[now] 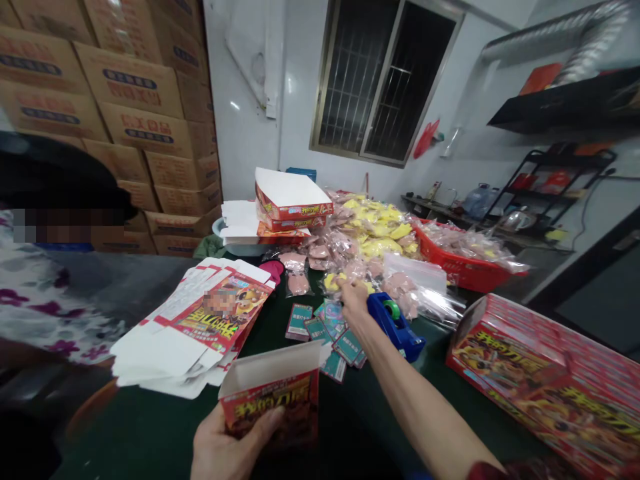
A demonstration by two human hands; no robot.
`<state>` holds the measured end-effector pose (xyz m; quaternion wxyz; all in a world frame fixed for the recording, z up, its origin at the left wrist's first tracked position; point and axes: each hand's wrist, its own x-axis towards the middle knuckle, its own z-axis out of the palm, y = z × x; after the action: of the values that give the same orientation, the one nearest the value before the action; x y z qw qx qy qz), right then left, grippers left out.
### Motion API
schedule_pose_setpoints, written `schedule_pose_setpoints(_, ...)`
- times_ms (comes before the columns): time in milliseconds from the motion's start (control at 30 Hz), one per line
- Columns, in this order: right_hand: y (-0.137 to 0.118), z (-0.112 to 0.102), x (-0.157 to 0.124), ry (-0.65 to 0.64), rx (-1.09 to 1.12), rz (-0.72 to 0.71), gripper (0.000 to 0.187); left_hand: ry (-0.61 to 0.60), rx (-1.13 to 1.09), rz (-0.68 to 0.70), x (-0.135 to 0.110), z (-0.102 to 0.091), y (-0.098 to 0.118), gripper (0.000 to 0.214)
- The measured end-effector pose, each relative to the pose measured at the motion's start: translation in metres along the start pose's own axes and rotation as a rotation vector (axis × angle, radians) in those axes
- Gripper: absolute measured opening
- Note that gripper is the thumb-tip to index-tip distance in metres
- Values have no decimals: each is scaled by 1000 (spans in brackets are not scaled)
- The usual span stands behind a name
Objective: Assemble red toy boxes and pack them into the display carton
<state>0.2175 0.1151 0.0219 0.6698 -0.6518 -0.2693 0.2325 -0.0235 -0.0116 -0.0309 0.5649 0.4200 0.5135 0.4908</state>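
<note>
On dark table | left fingers grip red box | right fingers pinch yellow packet

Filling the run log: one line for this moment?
left hand: holds open box | right hand: reaching at toy bags | tape dispenser beside

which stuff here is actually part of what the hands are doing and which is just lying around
In hand:
- left hand holds the open red box
- right hand reaches into the bagged toys

Lying about:
- blue tape dispenser
- teal cards
- flat box blanks
- red basket
- stacked cartons
</note>
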Motion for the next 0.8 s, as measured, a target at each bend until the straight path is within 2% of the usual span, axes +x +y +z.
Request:
schedule_pose_setpoints(67, -16, -27, -8, 7, 37, -77, 22, -17, 6, 28, 0, 3, 5, 49)
schedule_pose_setpoints(200, -70, -93, -37, -69, 152, -284, 45, -65, 11, 99, 0, 13, 11, 48)
schedule_pose_setpoints(233, -83, -108, -47, -186, 200, -398, 46, -85, 9, 105, -1, 16, 12, 47)
schedule_pose_setpoints(333, -111, -138, -83, -470, 133, -563, 35, -163, -4, 108, -4, 25, 15, 44)
schedule_pose_setpoints(400, -115, -144, -104, -536, -36, -625, 25, -214, -19, 117, -8, 30, 17, 42)
schedule_pose_setpoints(433, -114, -145, -112, -513, -123, -673, 22, -237, -18, 126, -10, 32, 18, 41)
schedule_pose_setpoints(467, -112, -144, -118, -456, -199, -734, 20, -255, -12, 138, -12, 33, 19, 40)
schedule_pose_setpoints(567, -103, -140, -127, -171, -351, -952, 19, -298, 17, 172, -17, 34, 22, 37)
schedule_pose_setpoints(633, -98, -140, -129, -69, -430, -1087, 21, -320, 10, 174, -21, 35, 23, 37)
schedule_pose_setpoints(700, -94, -140, -131, -155, -510, -1197, 23, -333, 2, 173, -24, 36, 24, 37)
schedule_pose_setpoints(800, -93, -139, -134, -483, -653, -1263, 27, -332, 62, 229, -26, 40, 26, 35)
